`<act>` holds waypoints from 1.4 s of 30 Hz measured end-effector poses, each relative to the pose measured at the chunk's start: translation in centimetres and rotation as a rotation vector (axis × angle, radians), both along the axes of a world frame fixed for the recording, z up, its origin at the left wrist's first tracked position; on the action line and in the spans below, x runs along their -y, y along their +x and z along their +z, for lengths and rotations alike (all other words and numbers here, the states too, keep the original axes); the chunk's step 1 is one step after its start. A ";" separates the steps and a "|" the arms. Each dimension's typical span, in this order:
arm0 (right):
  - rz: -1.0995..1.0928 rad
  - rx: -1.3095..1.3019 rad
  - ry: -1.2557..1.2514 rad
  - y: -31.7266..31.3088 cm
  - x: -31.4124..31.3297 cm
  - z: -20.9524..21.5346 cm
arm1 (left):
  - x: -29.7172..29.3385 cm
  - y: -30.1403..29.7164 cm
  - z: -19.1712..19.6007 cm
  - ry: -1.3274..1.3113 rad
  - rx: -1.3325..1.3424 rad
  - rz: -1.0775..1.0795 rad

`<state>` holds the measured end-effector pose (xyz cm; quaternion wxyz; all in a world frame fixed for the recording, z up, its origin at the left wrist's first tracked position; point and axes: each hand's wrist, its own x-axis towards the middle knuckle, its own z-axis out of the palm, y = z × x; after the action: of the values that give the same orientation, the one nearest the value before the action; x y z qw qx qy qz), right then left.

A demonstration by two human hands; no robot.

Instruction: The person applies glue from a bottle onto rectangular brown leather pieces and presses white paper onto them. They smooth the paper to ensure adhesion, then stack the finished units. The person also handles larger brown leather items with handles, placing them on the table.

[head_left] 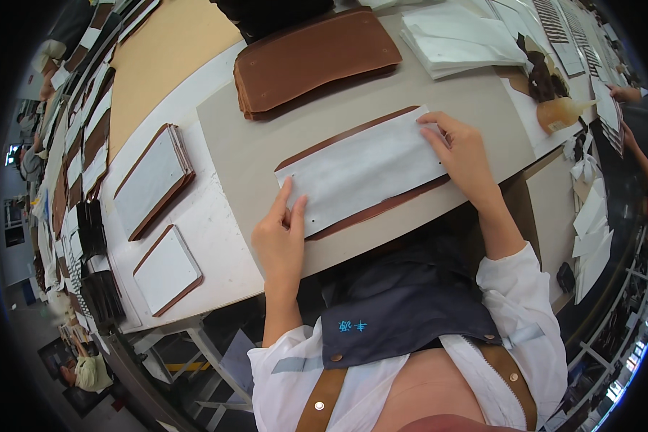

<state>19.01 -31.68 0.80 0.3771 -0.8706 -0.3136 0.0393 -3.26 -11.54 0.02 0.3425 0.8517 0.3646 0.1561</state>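
A white sheet [360,169] lies over a brown leather panel [345,135], whose edges show as strips along the far and near sides. My right hand [462,155] pinches the sheet's far right corner between thumb and fingers. At the left end, my left hand [281,234] grips the sheet's edge, with the index finger and thumb on its surface and the other fingers curled. Small dark dots show near the sheet's ends. Whether my fingers hold the leather too is hidden.
Beyond the panel sits a stack of brown leather pieces [320,61], with folded white sheets [464,43] to its right. White-topped leather pieces [155,180] and a smaller one [167,270] lie left of the grey board [227,144]. A yellowish bottle [558,114] stands at right.
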 end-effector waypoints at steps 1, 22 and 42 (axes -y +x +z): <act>-0.010 0.000 -0.015 0.0 0.1 0.1 | 0.0 0.0 0.0 -0.008 -0.005 0.002; -0.031 0.030 -0.082 0.1 0.3 -0.1 | -0.1 -0.2 -0.3 -0.075 0.005 0.017; 0.104 -0.067 -0.200 2.1 0.5 1.5 | -1.5 0.4 1.7 -0.375 -0.039 -0.021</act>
<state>21.12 -32.22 2.32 0.2960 -0.8847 -0.3399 0.1192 -2.86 -10.01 1.68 0.4899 0.7795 0.3849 0.0652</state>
